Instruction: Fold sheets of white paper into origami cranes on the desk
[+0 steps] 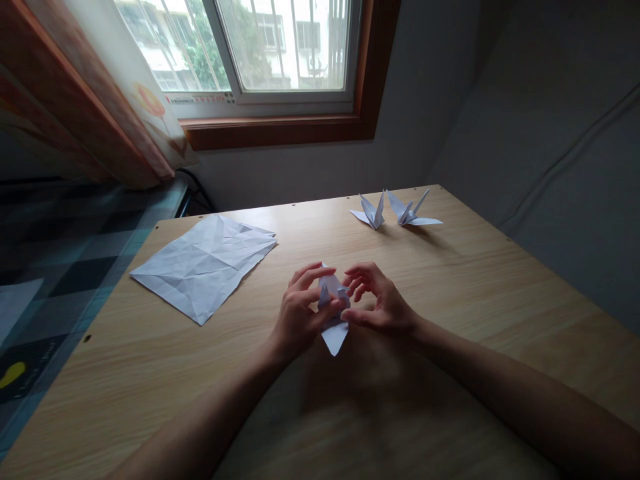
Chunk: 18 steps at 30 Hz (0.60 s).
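A small folded white paper crane (334, 338) is between my hands, above the wooden table. My left hand (303, 310) is closed on it, with the thumb across its front and the fingers behind its left side. Part of the folded paper is hidden by those fingers. My right hand (375, 300) is at the crane's right edge, thumb and curled fingers apart with a gap between them. Its thumb tip meets the paper's edge; whether the other fingertips touch it I cannot tell.
Two finished paper cranes (413, 215) stand near the back right edge of the wooden table (475, 293). Creased white paper (205, 267) lies flat at the back left. A checked cloth (95, 233) covers a surface to the left, below a curtain (85, 87) and window (295, 47).
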### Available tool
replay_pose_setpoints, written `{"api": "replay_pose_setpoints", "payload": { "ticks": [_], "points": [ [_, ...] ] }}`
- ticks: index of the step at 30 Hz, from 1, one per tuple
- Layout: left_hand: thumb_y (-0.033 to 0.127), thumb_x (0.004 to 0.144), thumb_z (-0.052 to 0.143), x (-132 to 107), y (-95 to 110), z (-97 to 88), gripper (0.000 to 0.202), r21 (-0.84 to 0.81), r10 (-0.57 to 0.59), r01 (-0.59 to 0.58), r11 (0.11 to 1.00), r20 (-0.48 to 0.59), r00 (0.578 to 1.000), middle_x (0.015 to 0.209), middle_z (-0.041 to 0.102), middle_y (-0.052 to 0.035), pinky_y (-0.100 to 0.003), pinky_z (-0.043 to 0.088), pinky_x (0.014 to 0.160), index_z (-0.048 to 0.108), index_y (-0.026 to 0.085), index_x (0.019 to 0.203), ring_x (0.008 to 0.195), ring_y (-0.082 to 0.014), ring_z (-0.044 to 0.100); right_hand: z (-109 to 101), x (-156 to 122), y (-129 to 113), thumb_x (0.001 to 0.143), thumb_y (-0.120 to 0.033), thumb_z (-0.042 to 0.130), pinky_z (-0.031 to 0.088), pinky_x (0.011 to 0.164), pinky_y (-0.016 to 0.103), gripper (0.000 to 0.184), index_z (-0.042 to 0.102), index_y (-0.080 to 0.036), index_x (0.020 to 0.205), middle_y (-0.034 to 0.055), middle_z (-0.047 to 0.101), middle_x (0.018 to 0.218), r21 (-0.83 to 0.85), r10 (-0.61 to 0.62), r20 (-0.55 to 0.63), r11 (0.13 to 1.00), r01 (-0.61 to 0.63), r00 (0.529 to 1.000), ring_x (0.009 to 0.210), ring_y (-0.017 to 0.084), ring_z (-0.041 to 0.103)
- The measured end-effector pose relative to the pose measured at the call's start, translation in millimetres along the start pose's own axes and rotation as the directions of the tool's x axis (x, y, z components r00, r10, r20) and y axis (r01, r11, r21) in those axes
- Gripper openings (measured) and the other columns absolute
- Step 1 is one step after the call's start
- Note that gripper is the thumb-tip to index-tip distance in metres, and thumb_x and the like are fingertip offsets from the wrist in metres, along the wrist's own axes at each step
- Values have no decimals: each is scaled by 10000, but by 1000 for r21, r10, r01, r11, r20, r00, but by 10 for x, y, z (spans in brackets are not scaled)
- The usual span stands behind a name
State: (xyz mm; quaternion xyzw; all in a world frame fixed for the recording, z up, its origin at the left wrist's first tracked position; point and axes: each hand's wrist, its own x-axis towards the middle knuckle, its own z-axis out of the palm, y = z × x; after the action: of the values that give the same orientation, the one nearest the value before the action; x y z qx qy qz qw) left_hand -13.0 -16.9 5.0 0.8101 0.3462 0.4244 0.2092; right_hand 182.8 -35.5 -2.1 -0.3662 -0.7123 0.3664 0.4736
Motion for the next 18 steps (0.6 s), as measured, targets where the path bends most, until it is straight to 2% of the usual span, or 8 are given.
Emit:
{"api": "replay_pose_setpoints", "payload": {
  "ticks": [3, 6, 8, 12, 16, 18],
  "points": [
    [242, 825, 657, 3, 2, -7, 130, 9, -43, 43, 999, -66, 997, 1135, 674, -86, -498, 459, 996, 717, 212, 713, 1190, -287, 523, -26, 16, 35, 645, -440, 832, 473, 548, 226, 606, 493, -213, 1093, 25, 608, 930, 29, 76, 88, 996, -79, 993, 697, 126, 580],
    [271, 830, 660, -6, -7, -2, 144, 11, -85, 87, 996, -118, 989, 1139, 667, -82, -491, 459, 997, 715, 212, 710, 1188, -283, 520, -47, 32, 25, 712, -477, 766, 427, 499, 197, 510, 514, -198, 1057, -3, 582, 853, 96, 123, 155, 986, -139, 980, 613, 93, 523],
    [280, 831, 665, -11, -15, 3, 136, 10, -93, 95, 995, -126, 988, 1155, 660, -77, -488, 459, 999, 721, 215, 725, 1193, -281, 518, -53, 40, 9, 770, -420, 719, 418, 506, 195, 400, 537, -187, 1039, -18, 560, 807, 97, 134, 164, 984, -151, 977, 598, 86, 506],
    [285, 830, 674, -9, -21, 11, 148, 6, -57, 58, 998, -113, 992, 1169, 653, -79, -490, 458, 994, 722, 218, 707, 1194, -283, 515, -36, 48, -19, 828, -330, 660, 403, 528, 209, 182, 611, -165, 887, -11, 531, 794, -11, 107, 106, 994, -107, 989, 606, 84, 485],
    [293, 848, 649, -6, -13, 14, 161, 1, -62, 62, 998, -100, 993, 1183, 641, -85, -482, 442, 1010, 701, 211, 720, 1201, -282, 514, 0, 44, -14, 851, -306, 640, 395, 546, 224, 160, 651, -165, 775, -8, 533, 716, -157, 52, 46, 987, -44, 998, 614, 103, 484],
    [332, 856, 638, -9, -8, 12, 136, -4, -82, 82, 997, -102, 991, 1217, 621, -91, -481, 427, 1026, 689, 209, 830, 1205, -282, 515, -16, 54, 15, 845, -281, 637, 401, 546, 226, 132, 658, -168, 779, -4, 572, 698, -197, 41, -2, 980, -41, 999, 606, 109, 504]
  ]
}}
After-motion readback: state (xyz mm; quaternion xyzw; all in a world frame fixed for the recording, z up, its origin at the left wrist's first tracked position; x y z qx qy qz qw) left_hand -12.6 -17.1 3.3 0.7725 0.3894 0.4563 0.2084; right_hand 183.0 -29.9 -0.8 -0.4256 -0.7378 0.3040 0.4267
